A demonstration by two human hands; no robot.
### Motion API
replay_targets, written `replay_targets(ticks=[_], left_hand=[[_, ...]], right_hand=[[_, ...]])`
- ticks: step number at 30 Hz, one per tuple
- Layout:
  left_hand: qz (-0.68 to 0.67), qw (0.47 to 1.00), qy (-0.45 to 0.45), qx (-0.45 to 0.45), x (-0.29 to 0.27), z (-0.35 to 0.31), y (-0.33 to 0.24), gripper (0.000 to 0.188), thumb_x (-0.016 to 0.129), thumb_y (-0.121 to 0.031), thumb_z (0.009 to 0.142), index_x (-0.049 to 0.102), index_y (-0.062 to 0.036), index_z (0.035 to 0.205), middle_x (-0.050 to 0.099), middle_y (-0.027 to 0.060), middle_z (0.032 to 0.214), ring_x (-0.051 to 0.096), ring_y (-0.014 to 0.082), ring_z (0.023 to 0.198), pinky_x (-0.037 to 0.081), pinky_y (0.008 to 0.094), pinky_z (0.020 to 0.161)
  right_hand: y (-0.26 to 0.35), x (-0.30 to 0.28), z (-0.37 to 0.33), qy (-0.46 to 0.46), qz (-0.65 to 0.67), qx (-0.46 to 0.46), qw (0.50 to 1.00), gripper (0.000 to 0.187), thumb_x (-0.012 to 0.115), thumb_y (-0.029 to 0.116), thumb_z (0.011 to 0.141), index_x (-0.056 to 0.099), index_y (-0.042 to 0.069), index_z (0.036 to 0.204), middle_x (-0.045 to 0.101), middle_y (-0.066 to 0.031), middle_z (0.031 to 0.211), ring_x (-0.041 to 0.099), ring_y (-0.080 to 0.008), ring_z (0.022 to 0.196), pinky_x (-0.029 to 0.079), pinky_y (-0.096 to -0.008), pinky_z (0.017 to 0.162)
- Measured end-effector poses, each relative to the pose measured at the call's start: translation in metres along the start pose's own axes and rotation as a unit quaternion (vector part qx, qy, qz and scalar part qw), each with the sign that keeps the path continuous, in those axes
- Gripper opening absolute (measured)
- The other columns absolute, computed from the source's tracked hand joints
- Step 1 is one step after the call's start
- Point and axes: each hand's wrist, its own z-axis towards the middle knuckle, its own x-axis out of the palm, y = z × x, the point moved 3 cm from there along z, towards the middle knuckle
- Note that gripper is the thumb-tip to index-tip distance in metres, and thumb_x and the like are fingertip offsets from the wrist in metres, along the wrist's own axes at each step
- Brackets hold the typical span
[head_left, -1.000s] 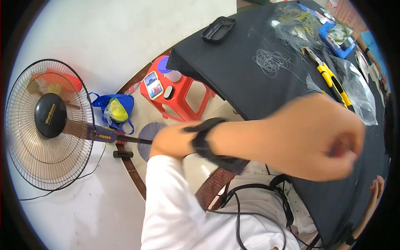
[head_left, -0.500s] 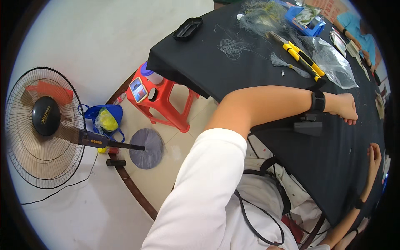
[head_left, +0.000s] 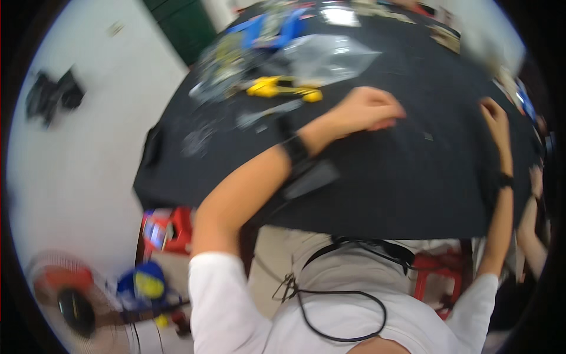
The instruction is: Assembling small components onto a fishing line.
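The left hand [head_left: 368,110] curls over the counter [head_left: 383,194], the right hand [head_left: 496,123] bends near its edge; I cannot tell whether either grips anything. Yellow-handled pliers [head_left: 267,88] lie left of both, beside a grey fibre bundle [head_left: 283,110]; I allow wrist clearance to prevent snags.

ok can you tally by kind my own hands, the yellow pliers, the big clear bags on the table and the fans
Own hands: 2 (left hand, right hand)
Yellow pliers: 1
Big clear bag: 1
Fan: 1
Total: 5
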Motion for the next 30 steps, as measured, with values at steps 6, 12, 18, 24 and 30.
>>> replay_targets(ticks=[6,12,18,24,30], left_hand=[[0.142,0.988,-0.024,-0.047,0.007,-0.004,-0.012,0.016,0.053,-0.017,0.086,0.062,-0.0045,0.091,0.058,0.0005,0.068,0.052,0.004,0.058,0.039,0.0163,0.047],[0.162,0.986,-0.028,-0.003,0.007,-0.003,-0.015,0.013,0.053,-0.012,0.087,0.061,-0.0021,0.091,0.057,-0.0001,0.066,0.049,0.0031,0.056,0.038,0.0164,0.05],[-0.102,0.991,-0.079,-0.035,0.005,-0.006,-0.009,0.015,0.051,-0.011,0.087,0.058,0.0011,0.093,0.051,0.0002,0.062,0.044,0.0045,0.05,0.032,0.0164,0.045],[-0.221,0.97,0.025,-0.096,0.014,-0.009,-0.01,0.019,0.046,-0.013,0.089,0.055,0.0038,0.092,0.042,-0.0011,0.046,0.032,0.0029,0.036,0.021,0.0163,0.032],[-0.17,0.978,0.051,-0.111,0.016,-0.013,-0.01,0.023,0.046,-0.017,0.09,0.055,0.0038,0.092,0.038,-0.0025,0.041,0.026,0.0027,0.031,0.018,0.0179,0.031]], right_hand=[[-0.027,-0.033,-0.016,-0.098,-0.115,0.121,0.981,0.025,0.049,0.007,0.08,0.064,0.001,0.099,0.066,-0.0116,0.092,0.062,-0.0199,0.087,0.047,-0.0292,0.077],[-0.09,-0.054,-0.038,-0.18,-0.112,0.184,0.96,0.032,0.046,0.0,0.072,0.065,0.002,0.098,0.065,-0.0153,0.098,0.061,-0.0257,0.097,0.045,-0.0328,0.086],[-0.115,-0.071,-0.066,-0.182,-0.097,0.319,0.925,0.034,0.048,0.0,0.068,0.067,0.004,0.096,0.065,-0.0152,0.1,0.06,-0.0269,0.099,0.043,-0.0316,0.088],[-0.113,-0.059,-0.066,-0.085,-0.097,0.31,0.942,0.028,0.054,0.005,0.07,0.068,0.004,0.094,0.065,-0.0148,0.099,0.061,-0.0262,0.096,0.045,-0.0309,0.085],[-0.086,-0.051,-0.056,-0.006,-0.154,0.262,0.953,0.024,0.06,0.012,0.071,0.068,0.004,0.093,0.066,-0.0128,0.096,0.062,-0.0251,0.093,0.046,-0.0318,0.083]])
